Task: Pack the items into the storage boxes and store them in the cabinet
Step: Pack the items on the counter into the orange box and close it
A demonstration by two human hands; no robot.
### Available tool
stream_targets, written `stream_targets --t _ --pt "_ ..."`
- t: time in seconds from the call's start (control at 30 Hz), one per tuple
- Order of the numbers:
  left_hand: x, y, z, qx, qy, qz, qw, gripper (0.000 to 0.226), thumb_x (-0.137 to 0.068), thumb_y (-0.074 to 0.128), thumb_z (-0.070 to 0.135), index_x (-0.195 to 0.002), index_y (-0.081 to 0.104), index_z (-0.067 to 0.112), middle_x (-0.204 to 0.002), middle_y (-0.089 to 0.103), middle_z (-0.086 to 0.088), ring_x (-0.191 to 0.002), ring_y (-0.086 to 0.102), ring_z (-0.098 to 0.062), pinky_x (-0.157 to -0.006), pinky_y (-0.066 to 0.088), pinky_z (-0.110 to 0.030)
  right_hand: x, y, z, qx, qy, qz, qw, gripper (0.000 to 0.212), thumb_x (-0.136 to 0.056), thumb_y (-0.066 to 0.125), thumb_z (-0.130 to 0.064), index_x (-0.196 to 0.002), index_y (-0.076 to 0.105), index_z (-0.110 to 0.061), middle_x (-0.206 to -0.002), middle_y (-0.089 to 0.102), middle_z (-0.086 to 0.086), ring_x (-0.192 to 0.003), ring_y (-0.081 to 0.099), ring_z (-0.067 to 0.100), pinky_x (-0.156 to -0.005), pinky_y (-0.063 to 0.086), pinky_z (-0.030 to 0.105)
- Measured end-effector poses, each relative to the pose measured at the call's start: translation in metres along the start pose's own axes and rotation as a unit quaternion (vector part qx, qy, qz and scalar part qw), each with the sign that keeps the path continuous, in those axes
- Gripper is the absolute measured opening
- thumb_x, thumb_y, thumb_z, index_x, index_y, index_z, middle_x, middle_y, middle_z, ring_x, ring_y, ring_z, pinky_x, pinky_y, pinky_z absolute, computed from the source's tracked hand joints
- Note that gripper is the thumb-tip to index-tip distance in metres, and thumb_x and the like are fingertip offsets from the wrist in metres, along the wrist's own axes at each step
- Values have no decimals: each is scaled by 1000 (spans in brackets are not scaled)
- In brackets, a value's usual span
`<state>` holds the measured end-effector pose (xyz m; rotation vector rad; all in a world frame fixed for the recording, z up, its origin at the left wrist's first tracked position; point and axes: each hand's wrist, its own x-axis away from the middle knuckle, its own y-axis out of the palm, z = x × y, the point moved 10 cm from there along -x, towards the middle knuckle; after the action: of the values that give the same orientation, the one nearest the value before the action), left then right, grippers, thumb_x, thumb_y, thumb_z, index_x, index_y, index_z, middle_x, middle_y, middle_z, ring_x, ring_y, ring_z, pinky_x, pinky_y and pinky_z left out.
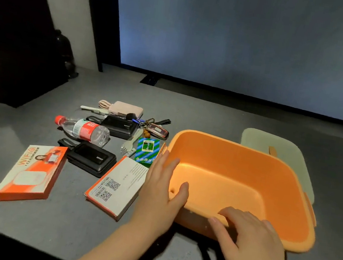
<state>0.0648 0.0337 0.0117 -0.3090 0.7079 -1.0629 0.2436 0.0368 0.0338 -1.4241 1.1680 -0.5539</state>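
An empty orange storage box (231,142) stands on the grey table (56,226), right of centre. My left hand (160,195) grips its near left corner, thumb inside, fingers along the outer wall. My right hand (251,241) holds the near rim, fingers curled over it. Left of the box lie a white QR-code carton (116,186), an orange WiFi carton (31,172), two black power banks (92,157) (119,127), a water bottle (83,130), a green card pack (146,151), a pink power bank (124,109), a key bunch (155,128) and a plastic fork (129,144).
A pale green lid (284,152) lies flat behind the box at the right. A large screen (247,40) rises at the table's far edge. A dark bag (63,52) sits at the far left. The table's near edge runs along the bottom left.
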Motion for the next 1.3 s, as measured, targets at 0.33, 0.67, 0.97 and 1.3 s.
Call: stream_targets --t 0.33,0.67,0.97,1.3 --pt "43 -63 -89 -49 -125 47 990 51 -92 52 33 -140 34 31 -149 26 19 -139 20 -2 -113 20 -25 -15 15 -78 -141 -97 2 985 29 -77 63 -24 -106 65 -27 -102 61 -20 -96 53 4 -73 41 25" --pt "30 -201 -213 -280 -245 71 926 68 -78 65 32 -139 38 18 -149 32 -7 -137 25 -27 -113 18 -41 -37 129 -188 -172 -20 -88 981 77 -82 55 -58 -145 27 -23 -157 12 2 -146 2 18 -117 8 33" --pt "14 -209 -279 -296 -275 -28 914 96 -63 64 66 -141 28 25 -155 14 -10 -137 20 -33 -105 30 -48 -57 187 -175 -68 196 -117 971 119 -57 55 -79 -149 3 -23 -158 -11 10 -144 -16 27 -115 9 51" --pt "-8 -227 -278 -261 -256 -21 931 96 -56 75 55 -138 32 29 -142 31 -13 -126 31 -36 -100 34 -51 -57 176 -146 -30 295 -79 952 108 -57 63 -66 -143 19 -19 -129 33 10 -118 32 30 -97 33 39"
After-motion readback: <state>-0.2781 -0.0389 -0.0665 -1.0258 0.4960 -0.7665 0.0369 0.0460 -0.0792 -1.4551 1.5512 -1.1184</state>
